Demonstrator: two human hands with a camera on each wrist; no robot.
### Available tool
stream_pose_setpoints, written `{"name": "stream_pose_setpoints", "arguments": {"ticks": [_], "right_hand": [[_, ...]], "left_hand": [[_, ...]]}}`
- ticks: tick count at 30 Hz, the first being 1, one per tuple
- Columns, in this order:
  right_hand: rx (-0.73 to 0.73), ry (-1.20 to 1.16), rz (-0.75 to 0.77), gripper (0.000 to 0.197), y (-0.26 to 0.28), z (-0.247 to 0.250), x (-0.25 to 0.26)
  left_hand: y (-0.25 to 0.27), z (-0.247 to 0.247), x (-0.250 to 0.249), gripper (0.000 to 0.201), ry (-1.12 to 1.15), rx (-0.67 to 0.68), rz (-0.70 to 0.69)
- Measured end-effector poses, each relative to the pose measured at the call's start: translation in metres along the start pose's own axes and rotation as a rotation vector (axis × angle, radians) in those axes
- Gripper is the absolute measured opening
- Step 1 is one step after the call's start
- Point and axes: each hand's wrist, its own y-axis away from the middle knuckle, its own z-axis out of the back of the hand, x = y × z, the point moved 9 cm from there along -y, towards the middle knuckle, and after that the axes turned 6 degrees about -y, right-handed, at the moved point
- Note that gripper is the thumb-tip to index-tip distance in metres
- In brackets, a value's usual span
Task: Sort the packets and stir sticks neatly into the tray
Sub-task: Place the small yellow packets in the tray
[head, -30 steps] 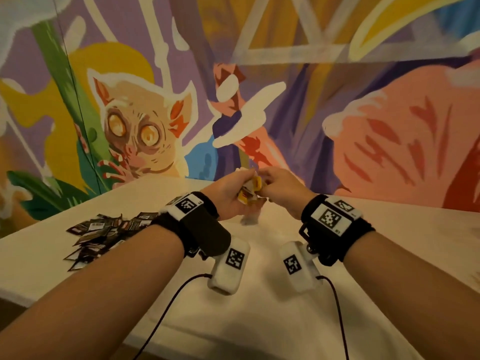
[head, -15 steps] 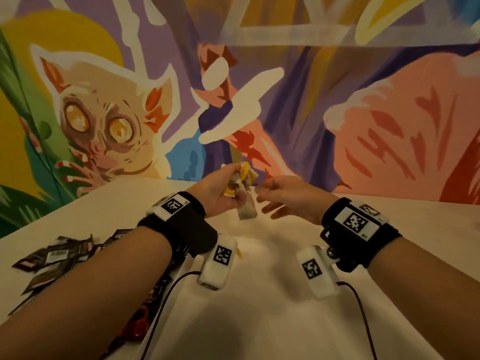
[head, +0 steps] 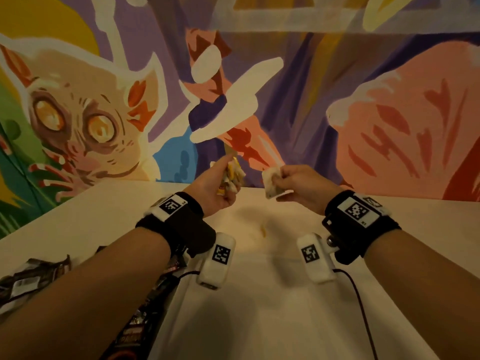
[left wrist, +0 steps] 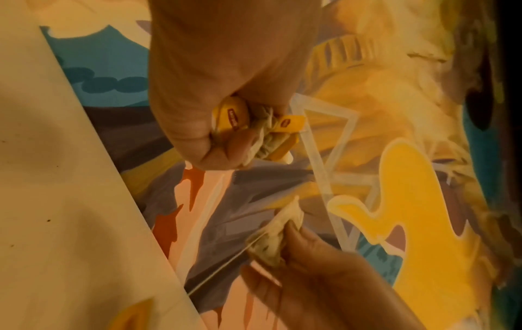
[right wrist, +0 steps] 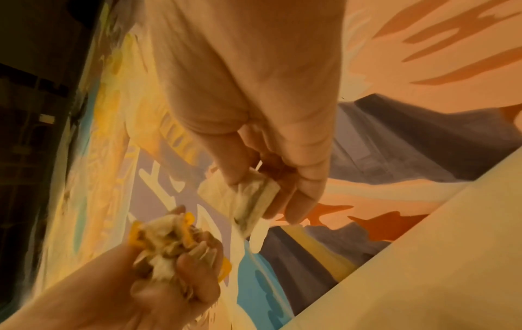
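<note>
Head view: above a pale table (head: 259,307), left hand (head: 215,189) clenched around a crumpled bunch of tea bags (head: 232,175), whitish paper pouches mixed with yellow tags, raised in front of a painted wall (head: 337,100). Just to its right and apart from it, right hand (head: 298,185) pinching a single tea bag (head: 271,184), a pale square pouch, tilted, one corner hanging below the fingers. Both held in the air over the table's far edge. Black straps with printed square markers on both wrists; white camera boxes slung beneath. At lower left, partly hidden by the left forearm, a scatter of dark packets (head: 31,279) lying flat on the table, white labels showing on some.

Left wrist view: left hand (left wrist: 226,89) wrapped tight around the bunch of tea bags (left wrist: 254,127), yellow tags with a red logo poking out between thumb and fingers, creased off-white paper bulging beside them. Lower down, right hand (left wrist: 324,279) gripping the single tea bag (left wrist: 276,236) by its edge, dark contents faintly visible through the paper, a thin pale string (left wrist: 220,272) running slantwise from it toward the table (left wrist: 70,201).

Right wrist view: right hand (right wrist: 254,100) pinching the single tea bag (right wrist: 248,201) between thumb and fingertips, pouch flat and pale with a darker lower corner. Below it, left hand (right wrist: 158,297) closed on the bunch of tea bags (right wrist: 166,241), rumpled, yellow tags at the sides. Table (right wrist: 423,268) at right.
</note>
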Motion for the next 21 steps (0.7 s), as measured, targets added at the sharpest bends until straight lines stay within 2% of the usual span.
{"name": "stream_pose_setpoints", "arguments": {"ticks": [3, 9, 10, 13, 14, 17, 19, 21], "right_hand": [[-0.047, -0.094, 0.039, 0.020, -0.002, 0.009, 0.014], [-0.049, 0.069, 0.153, 0.013, 0.009, 0.016, 0.052], [-0.049, 0.105, 0.184, 0.013, 0.012, 0.016, 0.058], [-0.031, 0.168, 0.258, 0.011, 0.029, 0.013, 0.069], [-0.023, 0.174, 0.271, 0.014, 0.035, 0.012, 0.071], [-0.030, 0.142, 0.312, 0.017, 0.055, 0.012, 0.076], [-0.075, 0.092, 0.332, 0.015, 0.064, 0.019, 0.080], [-0.153, 0.046, 0.347, 0.017, 0.070, 0.032, 0.083]], "left_hand": [[0.013, -0.012, 0.002, 0.031, -0.185, -0.062, -0.081], [0.051, -0.029, 0.002, 0.012, -0.411, -0.215, -0.207], [0.058, -0.033, 0.002, 0.004, -0.422, -0.211, -0.223], [0.071, -0.044, 0.004, 0.025, -0.480, -0.193, -0.255], [0.076, -0.049, 0.005, 0.025, -0.530, -0.186, -0.262], [0.092, -0.068, 0.009, 0.003, -0.737, -0.156, -0.266], [0.100, -0.073, 0.013, 0.010, -0.839, -0.126, -0.269], [0.106, -0.068, 0.019, 0.020, -0.850, -0.126, -0.254]]}}
